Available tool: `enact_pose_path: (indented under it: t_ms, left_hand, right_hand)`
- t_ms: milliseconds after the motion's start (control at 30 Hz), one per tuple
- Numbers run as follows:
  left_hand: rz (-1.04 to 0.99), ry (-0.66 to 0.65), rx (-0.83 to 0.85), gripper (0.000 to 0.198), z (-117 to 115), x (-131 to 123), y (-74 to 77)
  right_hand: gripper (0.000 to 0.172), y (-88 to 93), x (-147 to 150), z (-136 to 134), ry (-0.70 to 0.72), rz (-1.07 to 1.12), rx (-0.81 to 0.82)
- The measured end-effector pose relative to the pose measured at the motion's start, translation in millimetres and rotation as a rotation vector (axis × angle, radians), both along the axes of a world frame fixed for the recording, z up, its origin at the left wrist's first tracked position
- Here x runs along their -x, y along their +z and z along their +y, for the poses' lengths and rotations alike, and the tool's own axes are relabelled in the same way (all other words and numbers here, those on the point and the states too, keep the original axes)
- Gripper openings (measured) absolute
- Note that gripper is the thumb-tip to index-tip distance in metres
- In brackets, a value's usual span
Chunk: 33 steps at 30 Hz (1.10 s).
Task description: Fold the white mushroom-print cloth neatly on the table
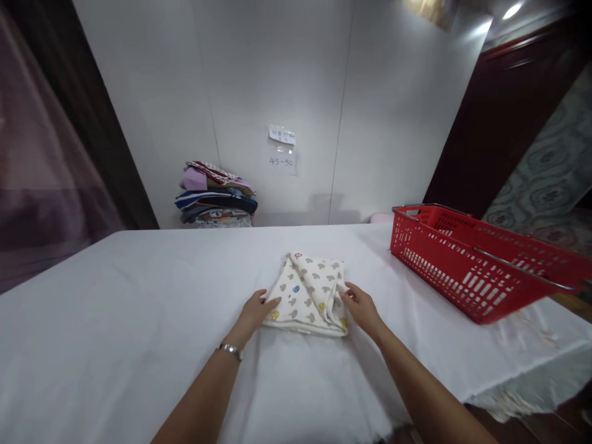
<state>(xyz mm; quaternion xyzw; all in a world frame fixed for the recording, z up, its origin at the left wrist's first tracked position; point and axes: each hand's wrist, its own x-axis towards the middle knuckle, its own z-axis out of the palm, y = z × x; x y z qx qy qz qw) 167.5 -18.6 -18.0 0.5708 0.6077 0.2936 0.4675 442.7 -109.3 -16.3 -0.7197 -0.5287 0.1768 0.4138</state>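
A folded cream cloth (309, 295) with grey, yellow and blue prints lies in the middle of a table covered in white fabric (139, 308). My left hand (253, 316) rests at the cloth's near left corner, fingers closed on its edge; a thin bracelet sits on that wrist. My right hand (361, 307) touches the cloth's right edge, fingers pinched on the fold.
A red plastic basket (481, 262) with metal handles stands at the table's right side, partly over the edge. A stack of folded clothes (215, 196) lies at the back left against a white wall with paper notes (282, 148).
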Motion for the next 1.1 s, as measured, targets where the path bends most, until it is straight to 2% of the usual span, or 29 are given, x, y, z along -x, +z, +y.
enact_pose_path:
  t_ms: [167, 333, 400, 500, 667, 800, 933, 1000, 1100]
  left_hand:
    - [-0.206, 0.027, 0.013, 0.059, -4.3, 6.5, -9.3]
    - [-0.177, 0.01, -0.029, 0.063, -2.3, 5.3, -19.5]
    - [-0.164, 0.026, -0.049, 0.065, -1.8, 5.0, -22.7]
    - [-0.185, 0.049, -0.06, 0.068, -1.8, 5.3, -26.7]
    - [-0.204, 0.061, -0.061, 0.069, -4.1, 5.0, -28.5]
    - [-0.244, 0.073, -0.027, 0.069, -8.5, 4.9, -23.4]
    - [-0.34, 0.119, 0.051, 0.064, -12.7, 6.1, -16.7]
    - [-0.387, 0.14, 0.083, 0.062, -13.9, 6.8, -13.8]
    - [-0.452, 0.152, 0.124, 0.059, -15.4, 7.2, -10.3]
  right_hand:
    - [0.067, 13.0, -6.0, 48.8, -0.012, 0.074, 0.147]
    - [0.081, 26.1, -1.7, 88.9, -0.094, 0.097, 0.234]
    - [0.081, 29.3, 1.3, 97.8, -0.113, 0.107, 0.247]
    - [0.068, 31.9, 4.0, 101.4, -0.129, 0.145, 0.281]
    - [0.019, 34.3, 3.3, 96.0, -0.084, 0.162, 0.334]
    - [0.011, 39.9, 6.1, 95.1, -0.046, 0.089, 0.24]
    - [0.008, 59.7, 24.4, 93.4, -0.003, -0.026, 0.068]
    - [0.013, 74.4, 42.7, 90.0, 0.069, -0.104, -0.017]
    - [0.016, 91.1, 78.6, 82.6, 0.284, -0.331, -0.138]
